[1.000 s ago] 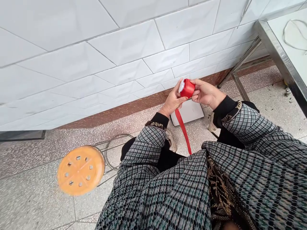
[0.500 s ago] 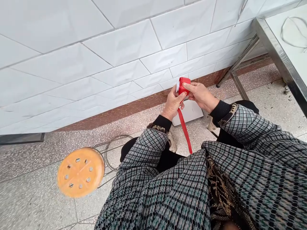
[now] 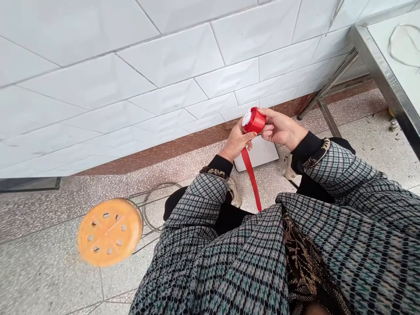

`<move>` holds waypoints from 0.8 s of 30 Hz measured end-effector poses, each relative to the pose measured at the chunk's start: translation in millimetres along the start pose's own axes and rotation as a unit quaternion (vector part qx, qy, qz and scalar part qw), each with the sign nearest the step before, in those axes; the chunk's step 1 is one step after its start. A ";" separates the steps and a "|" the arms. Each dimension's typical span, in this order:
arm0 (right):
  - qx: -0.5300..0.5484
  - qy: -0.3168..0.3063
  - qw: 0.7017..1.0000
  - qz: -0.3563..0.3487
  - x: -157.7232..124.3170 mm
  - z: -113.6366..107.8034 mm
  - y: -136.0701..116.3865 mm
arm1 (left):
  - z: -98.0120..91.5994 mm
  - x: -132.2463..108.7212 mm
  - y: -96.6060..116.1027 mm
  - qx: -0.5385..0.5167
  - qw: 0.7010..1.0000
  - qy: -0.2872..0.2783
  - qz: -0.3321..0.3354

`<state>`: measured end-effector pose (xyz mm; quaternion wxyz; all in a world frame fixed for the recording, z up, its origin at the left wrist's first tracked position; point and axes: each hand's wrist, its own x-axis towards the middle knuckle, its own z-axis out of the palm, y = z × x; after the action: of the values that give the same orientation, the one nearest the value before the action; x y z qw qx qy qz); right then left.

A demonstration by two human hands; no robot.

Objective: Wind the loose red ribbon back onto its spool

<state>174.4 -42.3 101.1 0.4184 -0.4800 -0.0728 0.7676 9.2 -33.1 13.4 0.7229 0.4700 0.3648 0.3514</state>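
A roll of red ribbon (image 3: 257, 122) with a white core end is held up between my two hands, in front of the tiled wall. My left hand (image 3: 238, 141) is closed around the roll's left and lower side. At its right side, the fingers of my right hand (image 3: 278, 128) are bent against the roll, with the thumb along its top. A loose tail of red ribbon (image 3: 251, 179) hangs from under my left hand down toward my lap.
A white flat box (image 3: 262, 154) lies on the floor below my hands, between my shoes. To the left stands an orange round stool (image 3: 110, 232) with wire legs. A metal-edged table (image 3: 382, 65) with a thin cord on it is at the right.
The roll has turned so its white end shows more. My right hand has shifted slightly right, its thumb moving from the roll's front to its top edge. The ribbon tail still hangs.
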 end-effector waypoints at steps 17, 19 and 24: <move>-0.123 0.054 0.980 -0.144 1.9 3.1 13.4 | 31.0 -9.5 -0.1 -0.077 0.995 0.057 -0.012; -0.136 0.075 0.974 -0.164 3.9 2.0 11.2 | 28.7 -8.6 -1.6 -0.071 0.996 0.055 -0.009; -0.117 0.074 0.979 -0.152 5.8 0.5 9.6 | 24.2 -5.2 -8.2 -0.059 0.996 0.071 0.016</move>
<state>167.3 -44.1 92.5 0.4754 -0.5642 -0.2035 0.6436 28.8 -50.3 13.8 0.7162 0.4060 0.3863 0.4160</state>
